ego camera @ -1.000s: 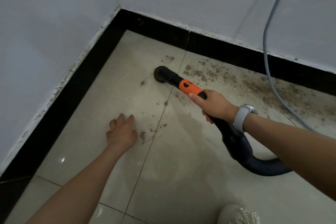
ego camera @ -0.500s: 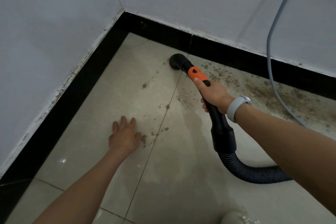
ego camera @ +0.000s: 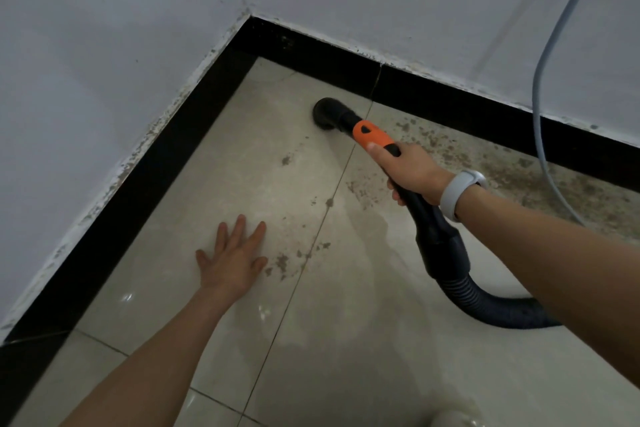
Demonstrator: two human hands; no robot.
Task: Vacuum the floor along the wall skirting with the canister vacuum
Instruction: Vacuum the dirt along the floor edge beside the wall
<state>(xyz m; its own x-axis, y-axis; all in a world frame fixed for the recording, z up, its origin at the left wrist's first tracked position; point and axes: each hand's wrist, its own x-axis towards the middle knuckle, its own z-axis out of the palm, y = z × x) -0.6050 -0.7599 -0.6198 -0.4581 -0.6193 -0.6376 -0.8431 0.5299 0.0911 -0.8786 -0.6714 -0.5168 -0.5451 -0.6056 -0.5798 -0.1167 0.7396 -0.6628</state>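
My right hand (ego camera: pixel 414 172) grips the vacuum wand's black and orange handle (ego camera: pixel 372 135), a white band on its wrist. The round black nozzle (ego camera: pixel 325 113) sits on the beige tiled floor (ego camera: pixel 363 340) close to the black skirting (ego camera: pixel 346 68) of the far wall, near the room corner. A ribbed black hose (ego camera: pixel 485 305) curves off to the right behind my forearm. Brown dirt (ego camera: pixel 485 166) is scattered along the far skirting to the right of the nozzle. My left hand (ego camera: pixel 233 256) rests flat on the floor with fingers spread, small dirt specks (ego camera: pixel 282 262) beside it.
A grey-blue power cord (ego camera: pixel 540 80) hangs down the far wall and trails across the dirty floor at right. Black skirting (ego camera: pixel 131 201) also runs along the left wall. A pale rounded object (ego camera: pixel 453 418) shows at the bottom edge.
The nozzle went from mid-tile up to the far skirting, then shifted slightly left toward the corner. The left hand stayed planted on the floor.
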